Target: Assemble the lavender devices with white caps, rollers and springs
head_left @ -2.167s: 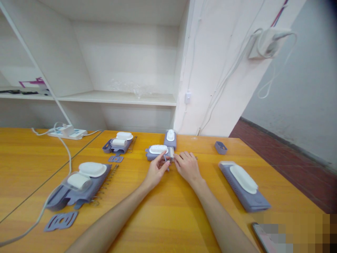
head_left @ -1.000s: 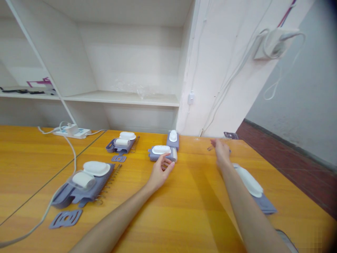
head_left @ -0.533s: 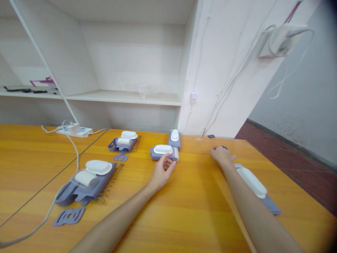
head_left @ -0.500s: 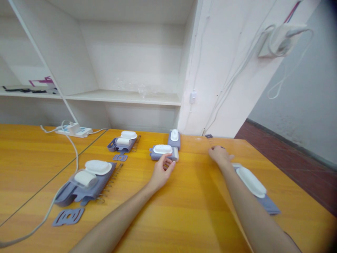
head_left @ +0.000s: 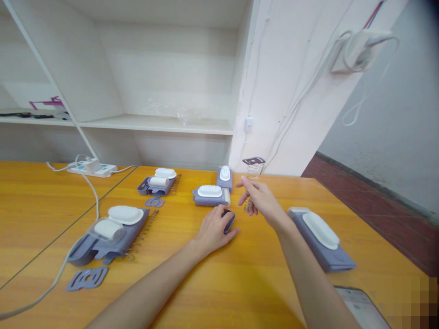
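My left hand (head_left: 213, 230) rests low on the orange table (head_left: 240, 283), its fingers curled round a small dark purple cap (head_left: 228, 221). My right hand (head_left: 261, 199) is raised just right of it. It pinches a thin wire spring (head_left: 247, 206), which carries a flat purple plate (head_left: 253, 161) at its upper end. A purple unit with a white brush top (head_left: 210, 195) lies just beyond my left hand. A second such unit (head_left: 224, 176) lies behind it.
A long purple unit with a white pad (head_left: 320, 237) lies at the right. Two opened purple sets (head_left: 109, 230) (head_left: 157, 183) and a flat purple plate (head_left: 87, 278) lie at the left. A power strip (head_left: 91, 169) trails a cable. A phone (head_left: 360, 307) lies near me.
My right hand went out to the far right of the table and came back to the middle, raised, with the spring. My left hand drew back from the brush unit onto the purple cap.
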Demonstrator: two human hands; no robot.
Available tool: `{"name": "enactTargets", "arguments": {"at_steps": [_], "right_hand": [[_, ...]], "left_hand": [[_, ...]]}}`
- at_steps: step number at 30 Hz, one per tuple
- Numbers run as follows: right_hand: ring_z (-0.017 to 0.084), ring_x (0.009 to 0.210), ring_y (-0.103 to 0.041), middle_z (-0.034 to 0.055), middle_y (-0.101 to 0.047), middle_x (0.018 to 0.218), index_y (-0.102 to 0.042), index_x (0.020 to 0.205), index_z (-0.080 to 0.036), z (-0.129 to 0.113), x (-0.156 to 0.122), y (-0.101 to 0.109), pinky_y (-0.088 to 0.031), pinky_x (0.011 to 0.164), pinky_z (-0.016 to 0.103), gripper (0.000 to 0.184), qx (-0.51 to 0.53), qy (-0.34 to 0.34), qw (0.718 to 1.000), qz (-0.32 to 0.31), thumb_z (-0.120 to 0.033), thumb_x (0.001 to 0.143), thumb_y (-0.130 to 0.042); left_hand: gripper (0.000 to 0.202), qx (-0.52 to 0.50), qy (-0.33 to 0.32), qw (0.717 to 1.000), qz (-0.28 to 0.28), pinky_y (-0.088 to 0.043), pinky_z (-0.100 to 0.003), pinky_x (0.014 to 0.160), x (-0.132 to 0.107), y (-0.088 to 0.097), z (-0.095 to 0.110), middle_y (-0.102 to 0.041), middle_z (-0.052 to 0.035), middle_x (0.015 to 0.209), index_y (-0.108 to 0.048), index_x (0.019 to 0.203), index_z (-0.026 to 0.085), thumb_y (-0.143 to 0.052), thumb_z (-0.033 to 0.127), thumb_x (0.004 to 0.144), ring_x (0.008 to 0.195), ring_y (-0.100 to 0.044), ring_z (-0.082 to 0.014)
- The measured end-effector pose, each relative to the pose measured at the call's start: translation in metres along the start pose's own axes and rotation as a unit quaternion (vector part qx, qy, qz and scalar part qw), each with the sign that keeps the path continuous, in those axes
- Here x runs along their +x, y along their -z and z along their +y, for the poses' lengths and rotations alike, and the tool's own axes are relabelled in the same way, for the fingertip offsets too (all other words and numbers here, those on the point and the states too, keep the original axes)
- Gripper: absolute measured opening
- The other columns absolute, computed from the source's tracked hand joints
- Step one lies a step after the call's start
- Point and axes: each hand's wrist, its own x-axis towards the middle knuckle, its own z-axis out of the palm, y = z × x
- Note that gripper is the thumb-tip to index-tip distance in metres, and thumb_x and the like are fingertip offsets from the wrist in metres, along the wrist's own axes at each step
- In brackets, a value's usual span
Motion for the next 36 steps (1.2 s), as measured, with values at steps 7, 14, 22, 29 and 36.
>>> {"name": "enactTargets", "arguments": {"at_steps": [7,14,22,29,36], "right_hand": [[0.010,0.046,-0.061,-0.0007,-0.063,0.075,-0.047,0.102,-0.020,0.035,0.013,-0.010,-0.052,0.042,0.022,0.033,0.069,0.023,0.992,-0.101,-0.038,0.078,-0.060],[0.011,0.051,-0.059,0.0016,-0.063,0.072,-0.058,0.095,-0.015,0.067,0.026,-0.012,-0.048,0.042,0.021,0.029,-0.013,0.039,0.996,-0.079,-0.029,0.071,-0.065],[0.016,0.072,-0.063,0.0038,-0.068,0.075,-0.064,0.076,-0.015,0.085,0.038,-0.021,-0.048,0.071,0.029,0.020,-0.049,0.136,0.989,-0.031,-0.029,0.064,-0.070],[0.016,0.069,-0.063,0.0025,-0.069,0.074,-0.066,0.075,-0.016,0.084,0.036,-0.027,-0.047,0.067,0.026,0.011,-0.127,0.145,0.980,-0.041,-0.026,0.069,-0.066],[0.017,0.073,-0.064,0.0035,-0.070,0.080,-0.067,0.083,-0.020,0.088,0.036,-0.033,-0.045,0.065,0.025,0.018,-0.217,0.144,0.965,0.010,-0.032,0.070,-0.068]], "left_hand": [[0.051,-0.087,0.072,0.992,0.058,-0.042,-0.040,0.090,0.006,-0.009,-0.019,-0.059,-0.0057,0.109,-0.044,0.120,0.024,-0.065,0.028,0.074,0.103,-0.054,-0.0232],[0.056,-0.178,0.107,0.974,0.086,-0.044,-0.035,0.087,0.011,-0.013,-0.030,-0.060,-0.0045,0.109,-0.049,0.116,0.022,-0.073,0.021,0.065,0.098,-0.058,-0.0199],[0.055,-0.106,0.106,0.984,0.093,-0.042,-0.037,0.088,0.011,-0.009,-0.032,-0.062,-0.0030,0.106,-0.055,0.111,0.024,-0.076,0.023,0.060,0.100,-0.054,-0.0217],[0.049,-0.153,0.087,0.980,0.095,-0.044,-0.032,0.084,0.012,-0.010,-0.033,-0.060,-0.0032,0.104,-0.055,0.106,0.021,-0.075,0.020,0.061,0.096,-0.056,-0.0190],[0.051,-0.165,0.089,0.978,0.097,-0.043,-0.035,0.087,0.013,-0.011,-0.035,-0.060,-0.0042,0.106,-0.054,0.107,0.021,-0.075,0.023,0.061,0.099,-0.056,-0.0205]]}}
